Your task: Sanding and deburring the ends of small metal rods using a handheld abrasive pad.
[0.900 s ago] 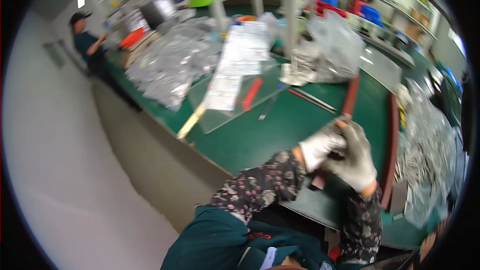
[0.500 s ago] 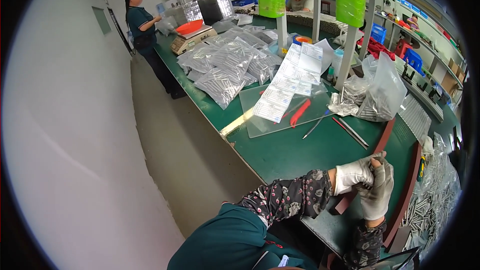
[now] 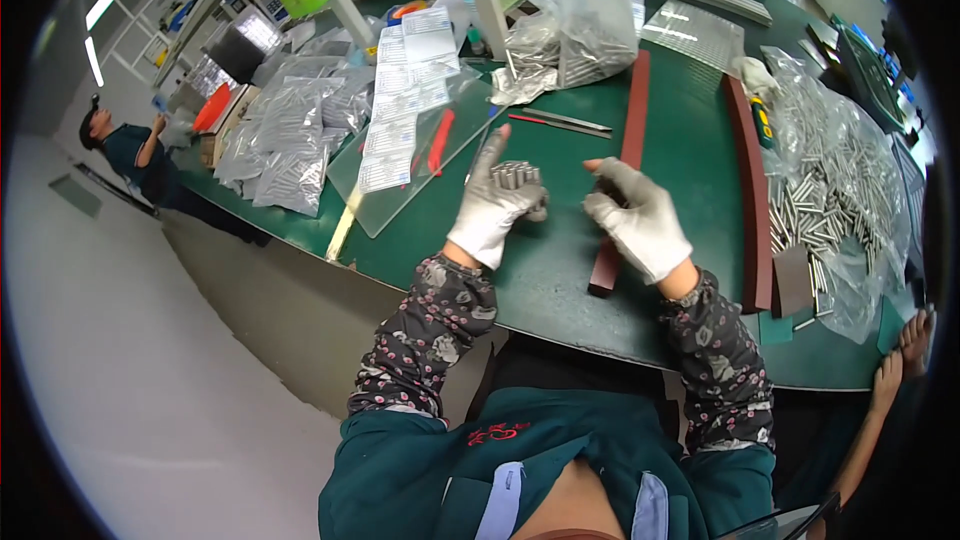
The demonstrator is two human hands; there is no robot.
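Observation:
My left hand (image 3: 492,202), in a white glove with bare fingertips, is closed around a bundle of short metal pins (image 3: 516,175). The pin ends show above the curled fingers, and the thumb points up beside them. To its right, my right hand (image 3: 638,220), gloved the same way, hovers over a long red-brown bar (image 3: 636,120). Its thumb and forefinger are apart, and nothing shows between them; the other fingers are partly hidden. Many loose pins (image 3: 815,205) lie on an opened clear plastic bag (image 3: 868,285) at the right.
A second red-brown bar (image 3: 750,190) runs beside the loose pins. Paper sheets (image 3: 390,145) lie on a clear plate (image 3: 385,210) at the left, near filled bags (image 3: 290,135). A bulky clear bag (image 3: 595,30) stands behind. Another person's hands (image 3: 903,348) rest at the right edge.
My view has turned to the right. My hands, together before, are now apart, and the pin bundle shows in my left hand. Another person's hands have come into view at the right.

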